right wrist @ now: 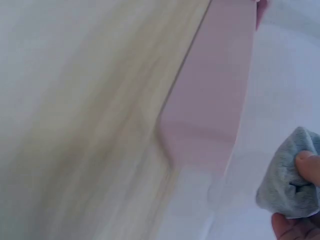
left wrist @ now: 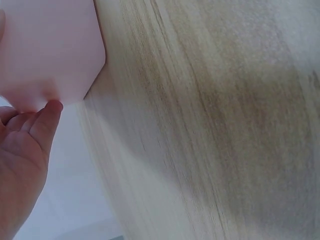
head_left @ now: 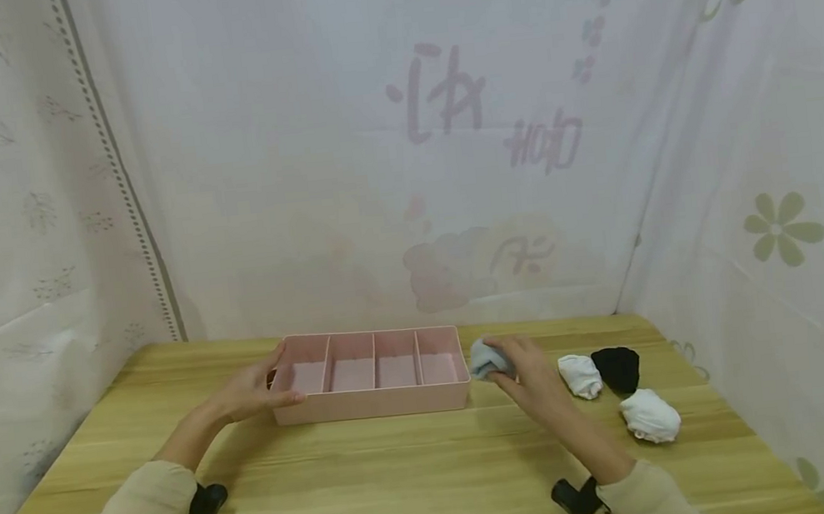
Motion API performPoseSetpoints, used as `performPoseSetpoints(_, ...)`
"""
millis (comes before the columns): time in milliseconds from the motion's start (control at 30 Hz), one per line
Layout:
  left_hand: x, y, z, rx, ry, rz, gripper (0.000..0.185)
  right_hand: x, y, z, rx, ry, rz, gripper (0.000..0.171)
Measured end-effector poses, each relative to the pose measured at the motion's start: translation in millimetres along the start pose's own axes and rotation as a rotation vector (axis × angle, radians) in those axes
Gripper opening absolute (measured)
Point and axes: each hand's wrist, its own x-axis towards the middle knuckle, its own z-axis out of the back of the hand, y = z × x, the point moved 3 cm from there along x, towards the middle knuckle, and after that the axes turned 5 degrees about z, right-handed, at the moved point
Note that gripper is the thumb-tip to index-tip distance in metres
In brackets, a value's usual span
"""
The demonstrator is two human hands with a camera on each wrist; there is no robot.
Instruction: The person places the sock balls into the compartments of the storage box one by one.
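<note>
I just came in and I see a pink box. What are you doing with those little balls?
A person sits at a wooden table. The left hand rests on the left end of a pink divided tray. The right hand holds a grey rolled sock just beside the tray's right end. Two white rolled socks and a black one lie further right.
</note>
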Motion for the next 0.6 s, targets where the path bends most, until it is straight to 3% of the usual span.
performPoseSetpoints(100,-1.2,-0.8,-0.3,-0.012,-0.001,0.003,0.103,23,9,-19,0.06,0.016,0.02,0.05)
performPoseSetpoints(233,-2.1,-0.6,-1.1,-0.009,-0.009,0.001,0.103,41,14,-42,0.044,0.093,0.069,0.045)
performPoseSetpoints(600,-1.7,2.4,-1.9,-0.052,-0.002,0.001,0.102,47,5,-79,-0.042,0.386,0.102,0.038)
